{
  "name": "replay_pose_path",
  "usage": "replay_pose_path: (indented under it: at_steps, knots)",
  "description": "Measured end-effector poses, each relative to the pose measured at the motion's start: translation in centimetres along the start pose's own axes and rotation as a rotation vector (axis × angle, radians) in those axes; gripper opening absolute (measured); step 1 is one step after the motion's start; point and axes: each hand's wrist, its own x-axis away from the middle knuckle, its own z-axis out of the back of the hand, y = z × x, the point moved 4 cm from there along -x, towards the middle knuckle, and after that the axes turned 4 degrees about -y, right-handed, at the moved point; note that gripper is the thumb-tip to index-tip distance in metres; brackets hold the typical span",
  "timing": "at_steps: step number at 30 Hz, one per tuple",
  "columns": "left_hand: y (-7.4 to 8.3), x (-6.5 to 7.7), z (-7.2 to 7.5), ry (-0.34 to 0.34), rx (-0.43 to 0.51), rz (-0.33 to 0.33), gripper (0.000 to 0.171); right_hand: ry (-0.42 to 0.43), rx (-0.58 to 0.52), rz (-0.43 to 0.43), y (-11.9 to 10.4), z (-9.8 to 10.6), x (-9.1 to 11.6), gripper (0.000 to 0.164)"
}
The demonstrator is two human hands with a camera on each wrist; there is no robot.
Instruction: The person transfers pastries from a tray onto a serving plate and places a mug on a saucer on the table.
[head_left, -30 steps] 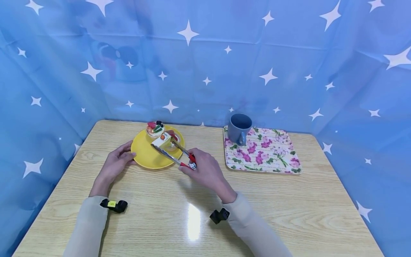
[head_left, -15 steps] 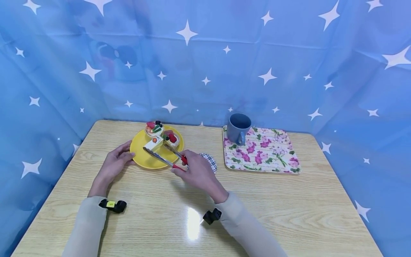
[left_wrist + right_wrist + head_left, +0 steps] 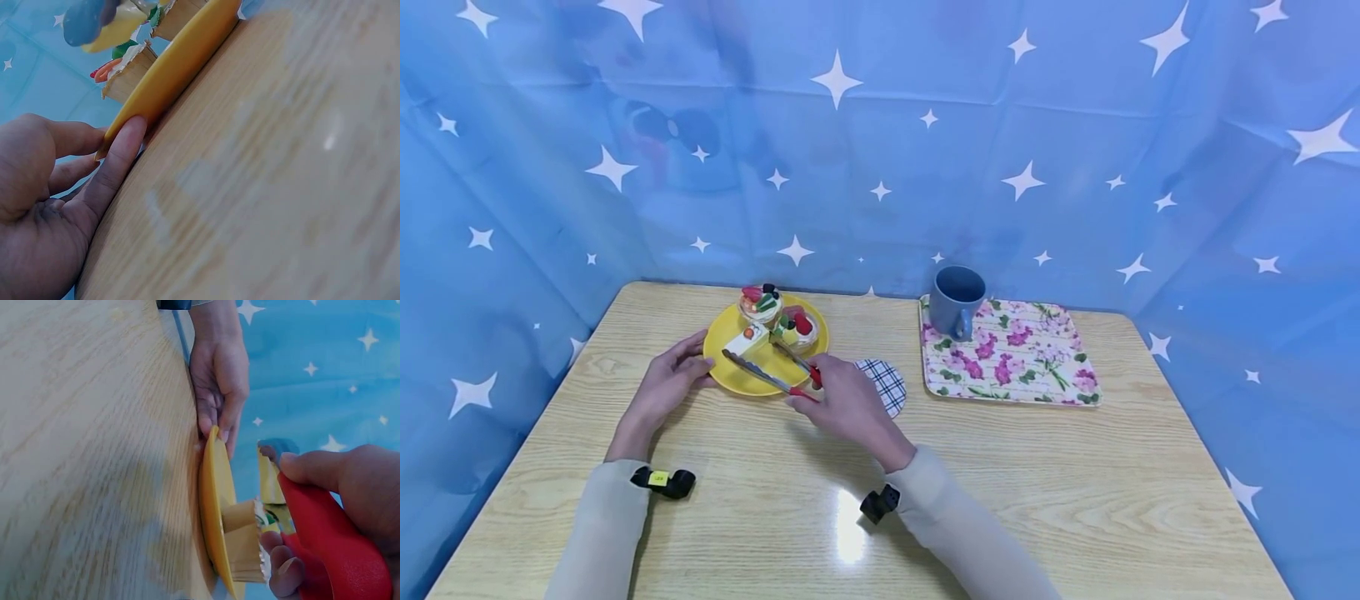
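Note:
My left hand (image 3: 672, 375) pinches the left rim of a yellow plate (image 3: 739, 385) between thumb and fingers; the left wrist view shows the thumb (image 3: 128, 134) at the rim. My right hand (image 3: 850, 402) grips tongs (image 3: 758, 372) by their red handles (image 3: 331, 540). Between the tongs' metal tips is a white and yellow cake slice (image 3: 747, 340) with a small orange topping. The right wrist view shows the cake slice (image 3: 269, 481) held above the plate. Two fruit-topped cupcakes, one at the back (image 3: 760, 307) and one at the right (image 3: 797, 329), stand on the plate.
A round checked coaster (image 3: 886, 385) lies right of the plate, partly behind my right hand. Farther right, a blue mug (image 3: 957, 300) stands on the left end of a floral tray (image 3: 1015, 387). A blue star-patterned curtain (image 3: 880, 150) borders the wooden table (image 3: 1075, 492).
My right hand has moved left and slightly toward me, carrying the cake slice in the tongs toward the plate's left part. The coaster has come into fuller view. My left hand has stayed at the rim.

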Motion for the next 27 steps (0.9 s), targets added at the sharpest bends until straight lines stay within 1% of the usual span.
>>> replay_pose_path:
  at_steps: [8, 14, 21, 27]
  knots:
    - [0.1, 0.1, 0.0, -0.012, 0.009, -0.001, 0.065, -0.017, 0.028, 0.001, 0.1, -0.9, -0.5, 0.043]
    - [0.2, 0.1, -0.1, -0.023, 0.012, -0.013, 0.065, -0.013, 0.061, 0.008, 0.2, -1.5, -1.0, 0.041]
    - [0.2, 0.1, -0.1, -0.025, 0.018, -0.013, 0.065, -0.036, 0.101, -0.009, 0.2, -2.3, -1.9, 0.039]
    - [0.0, 0.1, 0.0, -0.028, 0.020, -0.027, 0.065, -0.031, 0.125, -0.039, 0.3, -2.8, -2.4, 0.037]
